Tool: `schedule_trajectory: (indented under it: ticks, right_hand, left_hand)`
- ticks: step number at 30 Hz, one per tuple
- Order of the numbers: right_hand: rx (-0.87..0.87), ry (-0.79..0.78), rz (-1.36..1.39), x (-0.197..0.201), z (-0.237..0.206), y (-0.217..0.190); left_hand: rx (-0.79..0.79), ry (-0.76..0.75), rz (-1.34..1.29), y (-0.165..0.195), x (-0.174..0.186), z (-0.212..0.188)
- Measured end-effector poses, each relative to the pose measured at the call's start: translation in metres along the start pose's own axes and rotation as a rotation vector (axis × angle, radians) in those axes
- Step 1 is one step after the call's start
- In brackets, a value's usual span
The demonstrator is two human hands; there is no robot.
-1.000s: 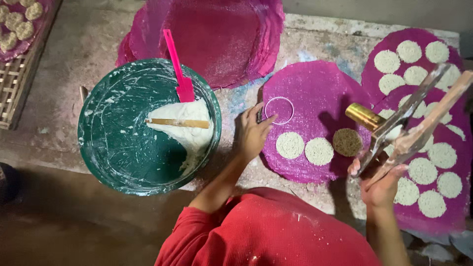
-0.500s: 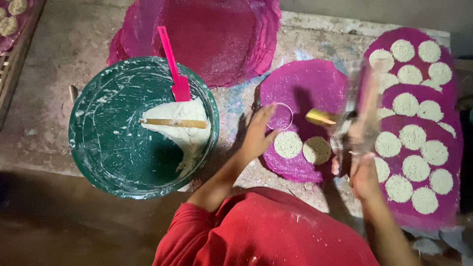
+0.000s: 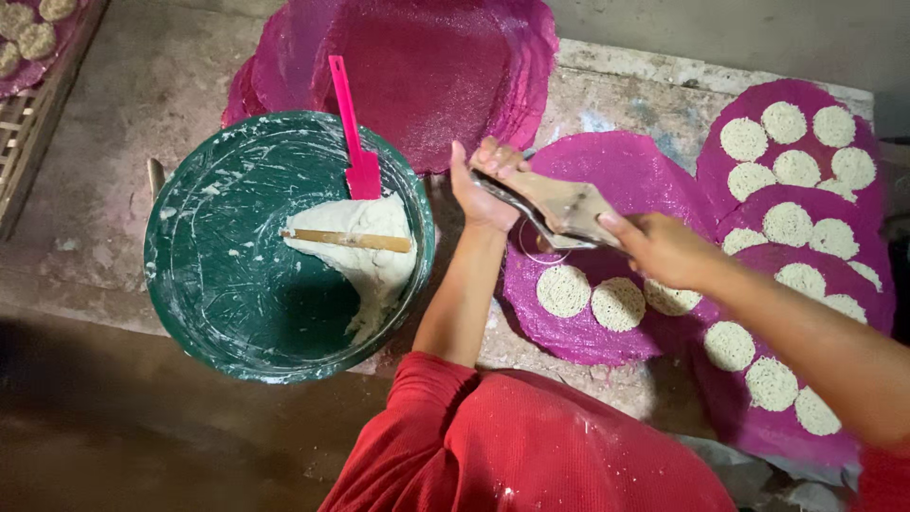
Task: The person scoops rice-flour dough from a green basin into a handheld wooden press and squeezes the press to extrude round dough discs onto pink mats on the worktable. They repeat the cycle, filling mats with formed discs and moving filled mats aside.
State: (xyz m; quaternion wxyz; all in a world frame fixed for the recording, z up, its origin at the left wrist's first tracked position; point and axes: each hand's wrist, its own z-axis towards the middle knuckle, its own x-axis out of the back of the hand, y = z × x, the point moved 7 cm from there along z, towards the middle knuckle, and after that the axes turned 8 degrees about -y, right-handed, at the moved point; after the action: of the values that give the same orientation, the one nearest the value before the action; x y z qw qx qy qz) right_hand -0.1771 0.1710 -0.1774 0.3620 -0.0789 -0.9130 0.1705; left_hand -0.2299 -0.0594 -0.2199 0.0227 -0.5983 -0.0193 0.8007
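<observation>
Rough concrete surface (image 3: 133, 123) carries it all. Over the magenta mesh disc (image 3: 645, 171), both hands hold a metal-and-wood press tool (image 3: 559, 204): the left hand (image 3: 483, 185) closed on its near end, the right hand (image 3: 664, 248) clamped on its handles. It looks stiff and fairly heavy, best gripped by those long handles. Beneath it sits a thin ring (image 3: 542, 248), beside three soft, fragile-looking noodle rounds (image 3: 616, 303). Leftward, a green basin (image 3: 209, 284) holds sticky white dough (image 3: 365, 256), a wooden stick (image 3: 346, 240) and a pink spatula (image 3: 353, 142).
</observation>
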Motion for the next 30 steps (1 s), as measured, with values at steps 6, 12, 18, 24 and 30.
schedule_trajectory:
  ticks: [6,12,18,24,30]
  right_hand:
    - [0.087,0.012,-0.022,-0.014,0.004,-0.019]
    - [0.037,0.033,-0.09,0.004,-0.001,-0.004]
    - [0.042,0.229,-0.218,0.019,0.001,-0.012]
    - [0.196,0.269,-0.136,-0.001,0.017,-0.028]
    - [0.03,0.053,-0.117,-0.023,0.025,0.007]
  left_hand:
    - [-0.025,0.068,0.035,0.016,0.01,-0.01]
    - [-0.042,0.207,0.064,-0.012,0.029,-0.01]
    - [-0.088,0.144,0.12,-0.009,0.021,0.019]
    - [-0.059,0.149,0.172,0.017,0.01,0.02]
    - [-0.091,0.355,0.185,0.002,0.034,-0.002]
